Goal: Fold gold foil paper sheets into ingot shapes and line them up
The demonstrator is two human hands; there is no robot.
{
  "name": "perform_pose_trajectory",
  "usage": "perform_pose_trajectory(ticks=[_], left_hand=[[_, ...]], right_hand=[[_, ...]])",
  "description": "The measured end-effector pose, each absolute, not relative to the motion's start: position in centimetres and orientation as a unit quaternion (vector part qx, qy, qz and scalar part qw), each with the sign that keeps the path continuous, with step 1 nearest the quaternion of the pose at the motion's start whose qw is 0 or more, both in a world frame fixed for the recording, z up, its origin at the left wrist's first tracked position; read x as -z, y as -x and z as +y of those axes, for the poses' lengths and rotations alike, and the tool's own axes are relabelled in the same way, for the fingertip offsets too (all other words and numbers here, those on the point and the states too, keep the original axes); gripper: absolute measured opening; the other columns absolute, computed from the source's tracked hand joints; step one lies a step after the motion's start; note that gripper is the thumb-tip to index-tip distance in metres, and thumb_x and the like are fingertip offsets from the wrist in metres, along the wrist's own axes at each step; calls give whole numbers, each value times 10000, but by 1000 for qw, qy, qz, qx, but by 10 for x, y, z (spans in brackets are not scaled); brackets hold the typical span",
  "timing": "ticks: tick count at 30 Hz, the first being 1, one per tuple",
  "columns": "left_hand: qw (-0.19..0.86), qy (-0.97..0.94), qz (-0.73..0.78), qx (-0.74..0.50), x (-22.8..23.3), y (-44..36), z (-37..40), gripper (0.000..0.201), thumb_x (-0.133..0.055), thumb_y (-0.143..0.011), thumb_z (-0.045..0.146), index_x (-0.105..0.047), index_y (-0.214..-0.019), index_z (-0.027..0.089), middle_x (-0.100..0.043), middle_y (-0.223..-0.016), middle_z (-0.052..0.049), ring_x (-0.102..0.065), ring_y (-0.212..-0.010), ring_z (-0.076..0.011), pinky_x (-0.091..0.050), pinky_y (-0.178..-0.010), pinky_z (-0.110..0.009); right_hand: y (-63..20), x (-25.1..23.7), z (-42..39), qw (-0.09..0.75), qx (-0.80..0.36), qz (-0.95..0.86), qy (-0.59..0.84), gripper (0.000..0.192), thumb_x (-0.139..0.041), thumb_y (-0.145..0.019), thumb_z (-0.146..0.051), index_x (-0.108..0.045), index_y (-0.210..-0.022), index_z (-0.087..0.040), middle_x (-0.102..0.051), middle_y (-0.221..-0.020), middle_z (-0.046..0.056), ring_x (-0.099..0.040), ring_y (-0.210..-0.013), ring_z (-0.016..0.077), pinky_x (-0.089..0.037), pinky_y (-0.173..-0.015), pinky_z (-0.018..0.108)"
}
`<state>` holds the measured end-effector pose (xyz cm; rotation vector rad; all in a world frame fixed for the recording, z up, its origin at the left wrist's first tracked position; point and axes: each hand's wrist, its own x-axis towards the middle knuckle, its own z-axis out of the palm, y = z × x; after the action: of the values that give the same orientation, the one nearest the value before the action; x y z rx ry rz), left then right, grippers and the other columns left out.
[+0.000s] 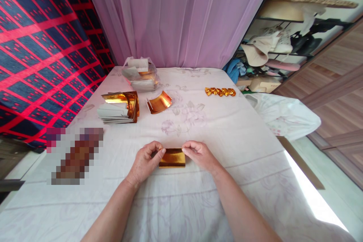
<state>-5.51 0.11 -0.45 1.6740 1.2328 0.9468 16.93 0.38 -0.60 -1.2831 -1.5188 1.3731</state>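
1. Low in the middle of the frame, the left hand [146,160] and right hand [198,154] pinch opposite ends of a gold sheet [172,158] lying on the bed [232,147].
2. Both sets of fingers are closed on its top corners.
3. Uneven pressure could skew a crease; the foil looks thin and might tear or wrinkle.
4. A stack [120,107] and a curled sheet [159,102] sit upper left, folded pieces [220,91] upper right.
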Motion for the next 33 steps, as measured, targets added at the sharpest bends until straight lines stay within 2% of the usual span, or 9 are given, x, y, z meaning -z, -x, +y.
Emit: perform_pose_trajectory(ticks=[33], left_hand=[[425, -657, 491, -384, 5, 54, 2, 259, -571, -864, 419, -557, -745, 189, -542, -652, 29, -493, -611, -106, -406, -592, -208]], right_hand=[[-167, 8, 3, 368, -521, -579, 508, 298, -615, -800, -472, -621, -732, -181, -507, -640, -30, -440, -606, 106, -377, -564, 227]])
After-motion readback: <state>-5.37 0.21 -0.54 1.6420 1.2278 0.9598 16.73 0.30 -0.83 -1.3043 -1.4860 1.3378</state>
